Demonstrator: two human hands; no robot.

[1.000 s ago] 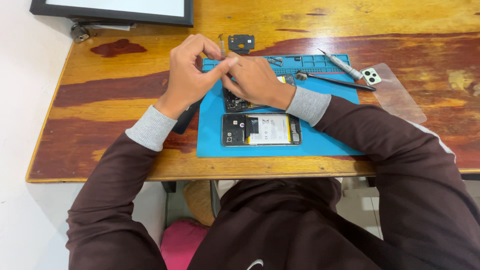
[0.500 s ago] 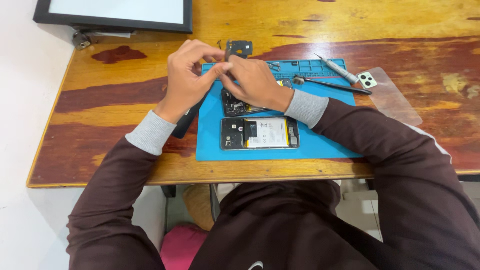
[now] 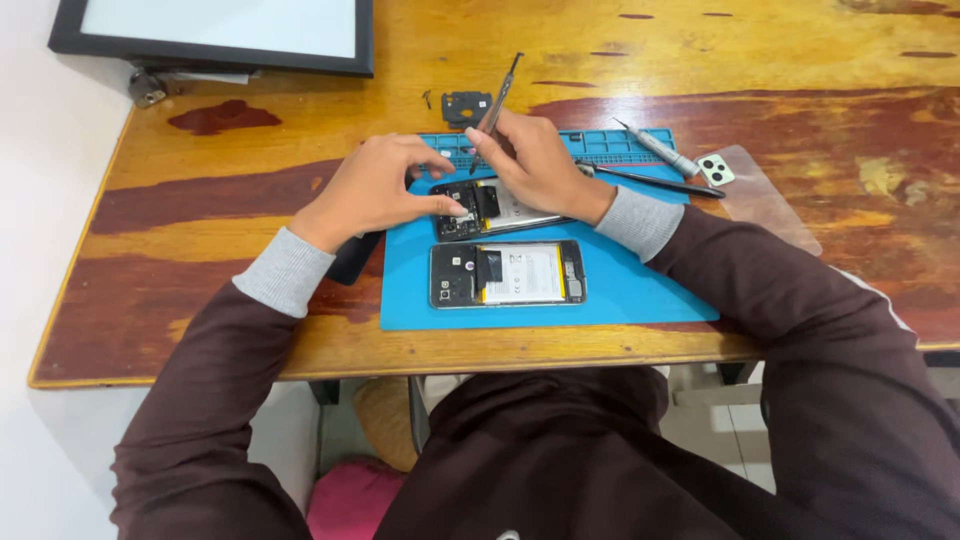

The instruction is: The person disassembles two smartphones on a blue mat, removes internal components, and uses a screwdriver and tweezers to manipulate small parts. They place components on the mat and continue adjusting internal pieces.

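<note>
Right hand [image 3: 535, 165] grips a thin metal tool [image 3: 497, 100], fingers closed round it, tip down at the upper opened phone [image 3: 480, 208]. Left hand [image 3: 375, 190] rests on that phone's left end, fingers partly curled and pressing its edge, holding nothing else. Phone lies on the blue mat [image 3: 620, 285] on the wooden worktop [image 3: 200, 330]. A second opened phone [image 3: 507, 274] lies just below it on the mat. Screwdriver [image 3: 660, 152] and small black part [image 3: 466, 105] lie near the mat's far edge.
</note>
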